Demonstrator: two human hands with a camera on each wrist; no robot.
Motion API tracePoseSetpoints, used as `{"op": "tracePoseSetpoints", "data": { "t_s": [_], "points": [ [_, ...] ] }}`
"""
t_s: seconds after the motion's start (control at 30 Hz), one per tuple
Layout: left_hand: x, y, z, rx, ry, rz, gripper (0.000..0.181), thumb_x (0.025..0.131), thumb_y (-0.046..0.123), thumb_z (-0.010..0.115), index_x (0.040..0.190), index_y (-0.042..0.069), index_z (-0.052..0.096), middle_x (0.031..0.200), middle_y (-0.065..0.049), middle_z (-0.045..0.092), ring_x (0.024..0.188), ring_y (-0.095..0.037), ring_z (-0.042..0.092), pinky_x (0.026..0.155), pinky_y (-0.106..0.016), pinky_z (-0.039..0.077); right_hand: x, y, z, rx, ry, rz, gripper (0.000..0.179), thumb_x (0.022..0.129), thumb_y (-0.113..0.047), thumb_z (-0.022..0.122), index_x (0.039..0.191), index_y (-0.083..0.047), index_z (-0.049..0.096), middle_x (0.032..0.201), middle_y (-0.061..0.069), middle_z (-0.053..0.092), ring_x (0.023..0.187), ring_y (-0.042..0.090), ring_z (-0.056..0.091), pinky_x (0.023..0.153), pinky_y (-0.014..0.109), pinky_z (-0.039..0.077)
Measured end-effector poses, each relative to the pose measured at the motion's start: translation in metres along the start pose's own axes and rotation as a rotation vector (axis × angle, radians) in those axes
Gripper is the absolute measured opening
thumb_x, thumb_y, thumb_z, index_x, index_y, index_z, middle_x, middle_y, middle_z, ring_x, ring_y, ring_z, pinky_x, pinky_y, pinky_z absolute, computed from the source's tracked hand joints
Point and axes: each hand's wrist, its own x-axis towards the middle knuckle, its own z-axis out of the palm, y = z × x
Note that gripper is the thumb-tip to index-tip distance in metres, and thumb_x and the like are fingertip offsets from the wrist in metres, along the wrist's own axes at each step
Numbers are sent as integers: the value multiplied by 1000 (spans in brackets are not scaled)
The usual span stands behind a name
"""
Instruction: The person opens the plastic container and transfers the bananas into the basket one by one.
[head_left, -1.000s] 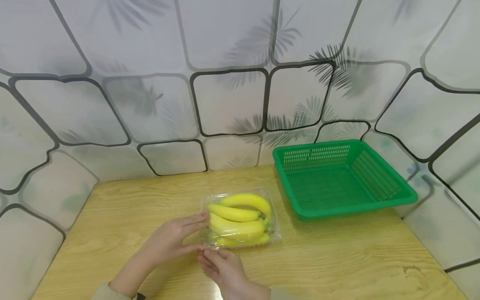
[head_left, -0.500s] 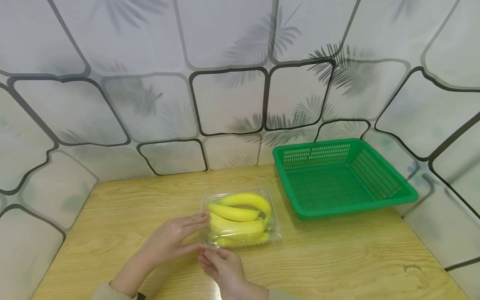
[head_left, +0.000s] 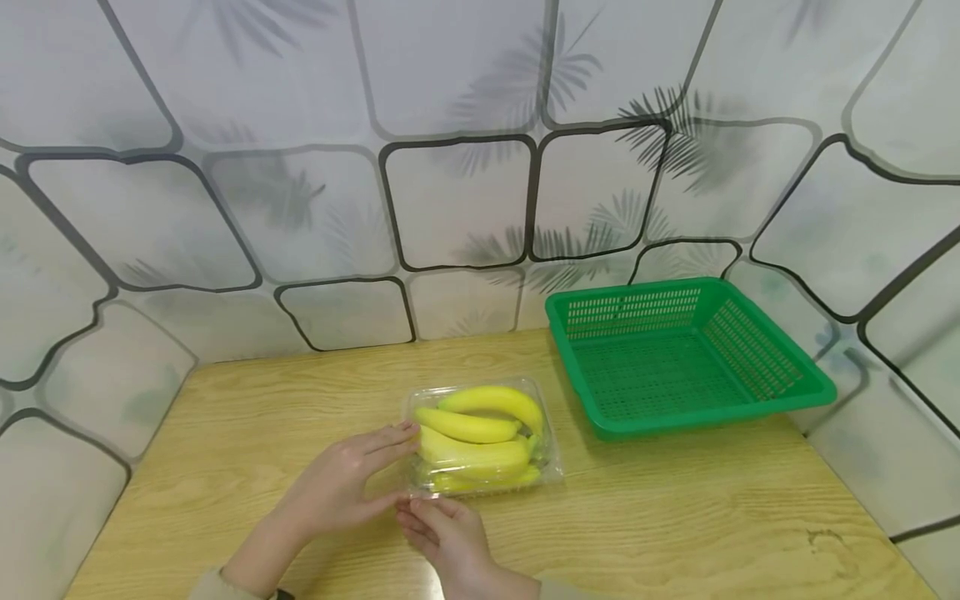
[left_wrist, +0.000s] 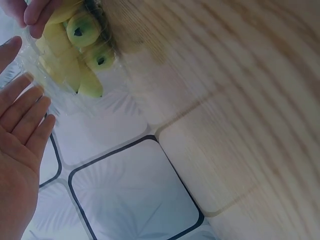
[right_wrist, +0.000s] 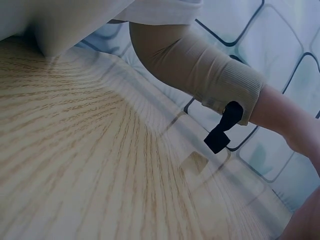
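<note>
A clear plastic clamshell container (head_left: pixel 553 473) with several yellow bananas (head_left: pixel 472 455) inside lies on the wooden table in the head view. Along its left side, my left hand (head_left: pixel 347 477) rests with straight fingers, the tips at the container's wall and the thumb reaching toward the near left corner. At that same corner my right hand (head_left: pixel 453 535) pinches the container's edge between thumb and curled fingers. In the left wrist view, the left palm (left_wrist: pixel 17 155) faces the bananas (left_wrist: pixel 82 30), whose dark tips show through the plastic.
A green plastic basket (head_left: pixel 585 400) with slotted walls stands at the back right of the table (head_left: pixel 675 517). Patterned wall covering (head_left: pixel 457 204) encloses the table at the back and sides. The right wrist view shows a beige sleeve (right_wrist: pixel 220 75) with a black strap (right_wrist: pixel 218 140).
Almost nothing differs; the left thumb has shifted very slightly at the container's near left corner. The container, bananas and basket stay in place.
</note>
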Motion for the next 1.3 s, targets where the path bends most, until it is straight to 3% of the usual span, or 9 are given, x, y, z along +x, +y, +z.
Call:
{"op": "tracePoseSetpoints", "data": {
  "t_s": [0.3, 0.53, 1.03, 1.3],
  "points": [
    [0, 0, 0, 14, 15, 1, 64, 75, 28, 94, 131, 5, 73, 145, -13, 69, 128, -32, 70, 103, -49, 63, 0, 0, 1, 20, -10, -7, 15, 103, -11, 66, 110, -3, 76, 105, 0, 82, 93, 7, 76, 92, 23, 65],
    [1, -1, -2, 23, 24, -1, 63, 76, 29, 91, 131, 6, 73, 144, -13, 69, 129, -33, 69, 105, -51, 61, 0, 0, 0, 18, -26, 5, 21, 104, -15, 66, 118, -1, 76, 111, 0, 82, 96, 7, 76, 94, 23, 64],
    [7, -5, -13, 25, 83, 29, 61, 74, 24, 91, 128, 3, 74, 136, -15, 73, 123, -34, 72, 102, -53, 62, 1, -2, -1, 34, -25, 32, 18, 105, -16, 66, 112, -4, 77, 102, -3, 81, 94, 7, 76, 91, 21, 64],
    [11, -12, -19, 32, 116, 48, 53, 79, 25, 89, 125, 3, 75, 133, -15, 75, 119, -35, 73, 99, -52, 63, 0, -3, -1, 25, -43, 32, 23, 105, -15, 65, 120, -1, 75, 107, -3, 80, 98, 7, 75, 93, 21, 63]
  ]
}}
